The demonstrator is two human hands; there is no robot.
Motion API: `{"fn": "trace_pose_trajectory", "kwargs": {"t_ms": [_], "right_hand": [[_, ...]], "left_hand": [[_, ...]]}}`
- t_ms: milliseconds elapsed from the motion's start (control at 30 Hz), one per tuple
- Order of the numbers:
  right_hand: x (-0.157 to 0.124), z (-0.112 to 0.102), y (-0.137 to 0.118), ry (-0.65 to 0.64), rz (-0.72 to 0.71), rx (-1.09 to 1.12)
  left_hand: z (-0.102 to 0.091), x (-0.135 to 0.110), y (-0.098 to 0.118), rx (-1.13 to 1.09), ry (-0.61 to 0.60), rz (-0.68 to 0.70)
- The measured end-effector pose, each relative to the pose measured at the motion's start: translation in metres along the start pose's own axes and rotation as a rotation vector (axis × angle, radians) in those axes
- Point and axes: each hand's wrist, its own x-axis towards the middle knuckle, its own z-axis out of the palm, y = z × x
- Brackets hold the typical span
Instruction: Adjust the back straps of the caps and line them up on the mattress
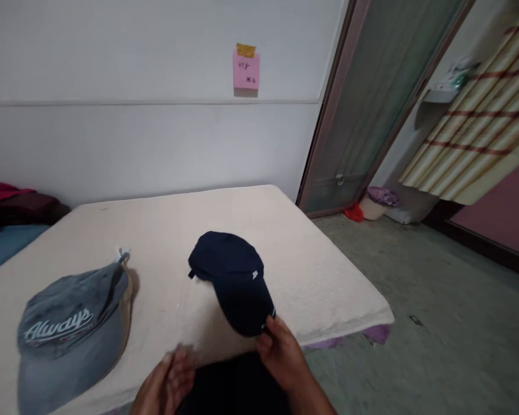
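Observation:
A dark navy cap (236, 276) lies on the cream mattress (251, 222), brim toward me. My right hand (283, 354) pinches the tip of its brim at the mattress's near edge. My left hand (166, 383) hovers low beside it, blurred, fingers loosely spread and holding nothing. A faded blue-grey cap (69, 331) with white "Always" lettering rests at the left, stacked on a tan cap whose edge shows beneath.
A white wall with a pink sticky note (246, 69) stands behind the mattress. Folded red and blue cloth (8, 213) lies at far left. A glass door (363, 115), a small bin (378, 202) and a striped curtain (480, 127) are at right, above grey floor.

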Motion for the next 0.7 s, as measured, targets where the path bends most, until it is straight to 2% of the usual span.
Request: {"fn": "trace_pose_trajectory", "kwargs": {"t_ms": [67,100,200,267,333,433,500,600,700], "right_hand": [[-0.024,0.002,0.021,-0.070,0.035,-0.053],[-0.034,0.002,0.030,-0.090,0.046,-0.085],[-0.050,0.000,0.052,-0.134,0.091,-0.154],[-0.053,-0.001,0.065,-0.150,0.122,-0.189],[-0.053,-0.001,0.078,-0.143,0.179,-0.262],[-0.054,0.000,0.093,-0.096,0.299,-0.447],[-0.056,0.002,0.096,-0.067,0.305,-0.571],[-0.067,0.012,0.082,-0.082,0.177,-0.711],[-0.087,0.031,0.052,-0.098,-0.085,-0.780]], "left_hand": [[0.026,-0.006,0.020,-0.164,-0.248,0.046],[0.037,-0.012,0.033,-0.241,-0.313,0.077],[0.058,-0.032,0.072,-0.444,-0.362,0.248],[0.060,-0.043,0.091,-0.494,-0.328,0.333],[0.056,-0.052,0.099,-0.474,-0.258,0.425],[0.047,-0.066,0.093,-0.338,-0.124,0.594],[0.041,-0.076,0.082,-0.177,-0.062,0.636],[0.031,-0.088,0.065,0.101,-0.072,0.637],[0.022,-0.095,0.050,0.337,-0.107,0.658]]}}
